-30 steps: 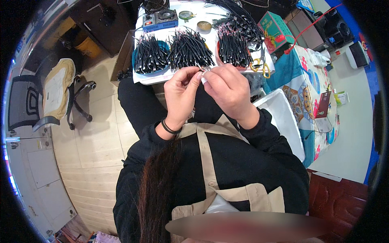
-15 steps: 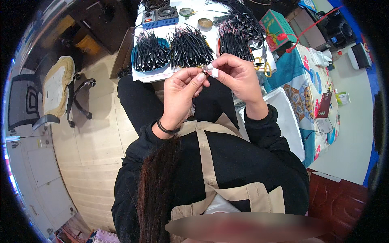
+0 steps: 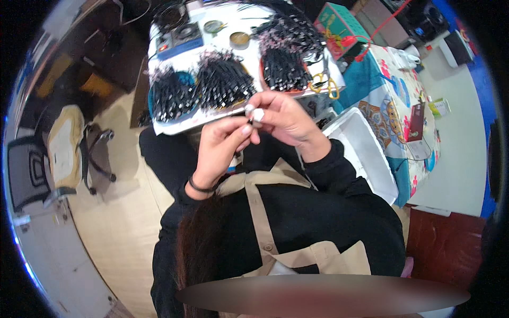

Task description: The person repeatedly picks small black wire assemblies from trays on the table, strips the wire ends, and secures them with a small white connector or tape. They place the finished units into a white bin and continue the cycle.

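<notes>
Above my lap, just off the front edge of the white table [image 3: 185,124], my two hands meet fingertip to fingertip. The thumb and fingers of my left hand [image 3: 220,146] are pinched together on a small dark piece, mostly hidden. My right hand [image 3: 289,122] pinches at the same spot, with white wrapping on its thumb and a fingertip. What exactly they hold is too small and blurred to name. Nearest to them lie bundles of short black cables with pinkish wire ends: a left bundle [image 3: 172,98], a middle bundle [image 3: 225,79] and a right bundle [image 3: 286,69].
Behind the bundles are a blue boxed device [image 3: 183,45], a round tin [image 3: 239,40] and a small dish [image 3: 214,26]. Yellow-handled scissors [image 3: 324,87] lie at the table's right. A white foam box [image 3: 366,151] stands right of my knees; an office chair [image 3: 63,148] is at left.
The whole view has shifted, so the table appears tilted and farther left. My hands stay together, with the right fingers now closer over the left fingertips.
</notes>
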`<action>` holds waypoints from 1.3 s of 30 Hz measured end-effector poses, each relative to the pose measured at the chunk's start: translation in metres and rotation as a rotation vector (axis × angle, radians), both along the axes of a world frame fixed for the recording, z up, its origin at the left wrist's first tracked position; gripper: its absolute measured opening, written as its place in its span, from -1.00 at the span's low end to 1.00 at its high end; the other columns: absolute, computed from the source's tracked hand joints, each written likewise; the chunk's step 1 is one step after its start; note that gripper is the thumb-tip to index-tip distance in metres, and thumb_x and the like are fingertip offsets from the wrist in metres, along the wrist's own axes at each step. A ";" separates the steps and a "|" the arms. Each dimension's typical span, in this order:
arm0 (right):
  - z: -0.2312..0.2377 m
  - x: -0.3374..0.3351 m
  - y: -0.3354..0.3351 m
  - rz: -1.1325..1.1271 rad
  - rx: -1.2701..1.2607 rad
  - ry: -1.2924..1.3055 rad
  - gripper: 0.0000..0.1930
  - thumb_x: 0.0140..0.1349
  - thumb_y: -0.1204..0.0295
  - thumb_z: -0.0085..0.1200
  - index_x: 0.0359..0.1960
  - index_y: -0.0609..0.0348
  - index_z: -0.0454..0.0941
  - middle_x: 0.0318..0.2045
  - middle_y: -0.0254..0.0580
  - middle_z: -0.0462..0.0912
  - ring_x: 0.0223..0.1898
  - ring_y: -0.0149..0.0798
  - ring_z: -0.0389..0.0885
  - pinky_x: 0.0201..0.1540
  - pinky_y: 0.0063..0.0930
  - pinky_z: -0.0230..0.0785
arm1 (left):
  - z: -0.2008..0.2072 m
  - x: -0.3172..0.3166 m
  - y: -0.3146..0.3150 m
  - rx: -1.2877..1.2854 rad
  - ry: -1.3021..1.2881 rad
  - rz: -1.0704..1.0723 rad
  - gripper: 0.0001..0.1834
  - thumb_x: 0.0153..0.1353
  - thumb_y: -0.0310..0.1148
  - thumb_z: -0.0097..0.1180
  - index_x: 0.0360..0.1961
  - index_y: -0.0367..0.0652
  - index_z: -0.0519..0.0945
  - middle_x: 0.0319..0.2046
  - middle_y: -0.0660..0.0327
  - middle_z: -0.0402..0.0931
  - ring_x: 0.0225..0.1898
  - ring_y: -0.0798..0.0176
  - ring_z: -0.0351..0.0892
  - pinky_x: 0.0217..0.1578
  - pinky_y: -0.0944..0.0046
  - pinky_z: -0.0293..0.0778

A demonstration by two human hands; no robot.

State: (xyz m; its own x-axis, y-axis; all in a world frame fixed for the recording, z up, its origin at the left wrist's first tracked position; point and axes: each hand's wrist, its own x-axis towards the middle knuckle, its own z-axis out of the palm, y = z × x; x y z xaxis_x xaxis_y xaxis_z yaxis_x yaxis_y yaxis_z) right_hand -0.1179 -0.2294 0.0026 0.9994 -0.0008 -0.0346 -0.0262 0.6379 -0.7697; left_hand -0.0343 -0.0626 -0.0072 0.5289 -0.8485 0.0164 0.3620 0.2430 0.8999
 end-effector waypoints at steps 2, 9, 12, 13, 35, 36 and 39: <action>-0.009 0.005 0.003 -0.034 0.134 0.095 -0.81 0.26 0.45 0.12 -0.13 0.22 0.48 -0.31 -0.31 0.56 -0.34 -0.42 0.55 -0.32 -0.58 0.41 | -0.002 0.002 -0.003 0.075 -0.056 0.030 -0.83 0.31 -0.49 0.05 -0.17 -0.35 0.62 -0.50 0.27 0.56 -0.57 0.59 0.32 -0.56 0.58 0.19; -0.011 0.038 -0.121 -0.618 -1.256 -0.111 -0.75 0.25 0.38 0.14 -0.08 0.18 0.50 -0.36 -0.32 0.60 -0.33 -0.40 0.57 -0.28 -0.51 0.43 | -0.013 0.013 -0.017 -0.035 0.017 0.107 -0.85 0.31 -0.47 0.07 -0.26 -0.37 0.61 -0.53 0.28 0.50 -0.52 0.54 0.38 -0.56 0.58 0.19; -0.015 0.054 -0.214 -0.988 -2.203 0.271 -0.68 0.12 0.33 0.21 -0.14 0.21 0.50 -0.28 0.04 0.62 -0.22 0.08 0.60 -0.17 -0.10 0.45 | -0.013 0.015 -0.018 -0.042 0.078 0.169 -0.86 0.31 -0.49 0.05 -0.27 -0.38 0.59 -0.54 0.27 0.48 -0.55 0.54 0.33 -0.58 0.57 0.13; -0.021 0.056 -0.230 -0.862 -2.271 0.475 -0.72 0.08 0.28 0.23 -0.26 0.20 0.55 -0.30 0.04 0.63 -0.21 0.10 0.62 -0.16 -0.08 0.48 | -0.012 0.015 -0.018 -0.051 0.099 0.173 -0.86 0.31 -0.49 0.05 -0.27 -0.37 0.59 -0.55 0.27 0.47 -0.56 0.54 0.31 -0.59 0.57 0.12; -0.012 -0.026 0.077 -0.347 -1.496 -0.252 -0.86 0.10 0.49 0.16 -0.39 0.25 0.44 -0.45 -0.05 0.47 -0.44 0.03 0.54 -0.41 -0.22 0.40 | 0.043 0.021 0.013 -0.479 -0.041 0.474 -0.83 0.41 -0.47 -0.11 -0.24 -0.34 0.49 -0.02 -0.01 0.51 -0.41 0.37 0.50 -0.40 0.46 0.43; -0.018 -0.021 0.080 -0.201 -1.401 -0.245 -0.81 0.11 0.44 0.20 -0.30 0.25 0.51 -0.39 -0.03 0.54 -0.38 0.00 0.58 -0.33 -0.27 0.44 | 0.044 0.021 0.022 -0.526 -0.114 0.405 -0.84 0.40 -0.48 -0.10 -0.25 -0.34 0.50 -0.08 0.01 0.54 -0.53 0.47 0.39 -0.51 0.54 0.31; -0.016 -0.011 0.067 -0.115 -1.229 -0.179 -0.75 0.13 0.43 0.21 -0.17 0.27 0.56 -0.31 -0.11 0.62 -0.27 -0.23 0.64 -0.19 -0.38 0.50 | 0.040 0.002 0.034 -0.429 -0.236 0.428 -0.84 0.37 -0.48 -0.03 -0.18 -0.37 0.54 -0.24 0.11 0.59 -0.57 0.56 0.24 -0.56 0.57 0.17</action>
State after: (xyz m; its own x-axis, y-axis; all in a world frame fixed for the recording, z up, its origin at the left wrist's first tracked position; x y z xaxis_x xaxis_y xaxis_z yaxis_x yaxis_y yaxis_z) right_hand -0.1292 -0.1624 -0.0138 0.9820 -0.0240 0.1871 0.1484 -0.5142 -0.8448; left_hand -0.0327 -0.0291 0.0329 0.7592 -0.4560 0.4644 -0.0421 0.6776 0.7343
